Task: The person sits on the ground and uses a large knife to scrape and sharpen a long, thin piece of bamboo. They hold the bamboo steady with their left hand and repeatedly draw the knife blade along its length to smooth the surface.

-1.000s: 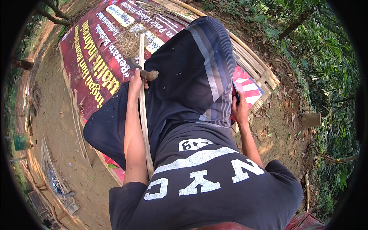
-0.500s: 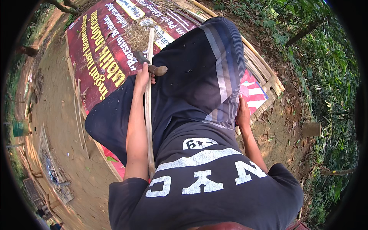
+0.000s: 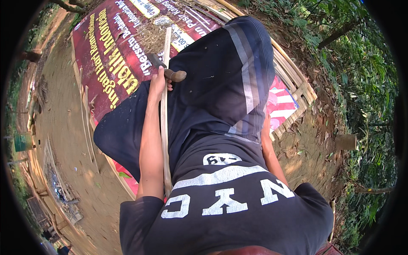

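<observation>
My left hand (image 3: 157, 80) is closed around a knife (image 3: 177, 76) with a curved brown wooden handle and a dark, broad blade part poking out past the thumb. A long pale wooden strip (image 3: 165, 127) passes through the same hand. The strip runs lengthwise over my lap, from near my shirt to the debris ahead. Folds of my dark sarong (image 3: 199, 80), with its grey stripes, cover my bent legs. My right hand (image 3: 267, 115) is down beside my right leg; the cloth hides its fingers, and whatever it touches cannot be seen.
I sit on a red printed banner (image 3: 102, 63) spread over a bamboo platform (image 3: 293, 76). Dry shavings (image 3: 152, 39) lie in a heap ahead, beside a small clear round container (image 3: 162, 21). A cut stump (image 3: 345, 142) stands on the right, near dense plants.
My right hand has slipped farther forward and behind the sarong, out of clear sight. The left hand keeps its hold on the knife and strip, almost unmoved.
</observation>
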`<action>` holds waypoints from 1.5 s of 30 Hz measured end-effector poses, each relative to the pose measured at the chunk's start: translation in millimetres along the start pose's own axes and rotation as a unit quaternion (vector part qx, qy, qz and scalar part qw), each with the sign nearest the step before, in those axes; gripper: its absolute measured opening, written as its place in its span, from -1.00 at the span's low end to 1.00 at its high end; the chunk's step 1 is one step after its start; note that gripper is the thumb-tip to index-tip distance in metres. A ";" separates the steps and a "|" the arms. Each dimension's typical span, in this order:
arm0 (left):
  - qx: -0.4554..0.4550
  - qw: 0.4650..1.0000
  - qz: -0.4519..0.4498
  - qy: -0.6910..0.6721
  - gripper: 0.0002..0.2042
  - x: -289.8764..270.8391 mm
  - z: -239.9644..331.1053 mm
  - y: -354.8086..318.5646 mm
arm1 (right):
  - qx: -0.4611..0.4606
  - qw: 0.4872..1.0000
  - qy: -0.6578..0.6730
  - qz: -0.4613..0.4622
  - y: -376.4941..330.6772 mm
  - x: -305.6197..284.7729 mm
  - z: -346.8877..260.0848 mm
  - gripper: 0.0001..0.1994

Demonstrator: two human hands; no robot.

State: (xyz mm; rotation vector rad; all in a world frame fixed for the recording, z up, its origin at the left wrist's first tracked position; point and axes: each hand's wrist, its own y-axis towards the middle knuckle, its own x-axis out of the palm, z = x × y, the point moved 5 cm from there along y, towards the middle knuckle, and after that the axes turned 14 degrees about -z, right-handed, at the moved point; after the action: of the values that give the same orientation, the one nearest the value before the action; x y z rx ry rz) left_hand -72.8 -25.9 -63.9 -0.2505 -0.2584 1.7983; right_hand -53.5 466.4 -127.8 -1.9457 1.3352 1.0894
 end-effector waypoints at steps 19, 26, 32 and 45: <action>-0.022 0.999 0.032 0.007 -0.28 3.3 -3.5 3.7 | -0.301 0.931 -0.101 -0.180 188.1 -8.9 -333.7 -0.43; -0.043 0.989 -0.042 -0.135 -0.27 2.9 -8.6 -4.3 | -0.162 0.872 -0.231 -0.400 227.7 58.2 -350.8 -0.51; -0.057 0.991 -0.035 -0.116 -0.54 -2.3 -14.4 -5.5 | -0.149 0.898 -0.222 -0.350 235.6 64.4 -355.8 -0.52; 0.026 0.933 -0.164 -0.321 -0.61 0.3 27.3 -16.6 | -0.068 0.834 0.324 -0.441 247.4 36.1 -299.1 -0.48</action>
State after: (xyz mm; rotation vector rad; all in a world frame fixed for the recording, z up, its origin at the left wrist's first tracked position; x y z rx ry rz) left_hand -65.9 -22.9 -32.9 0.4128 -0.6711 1.5011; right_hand -182.1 122.6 3.4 -2.7205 0.4329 0.0512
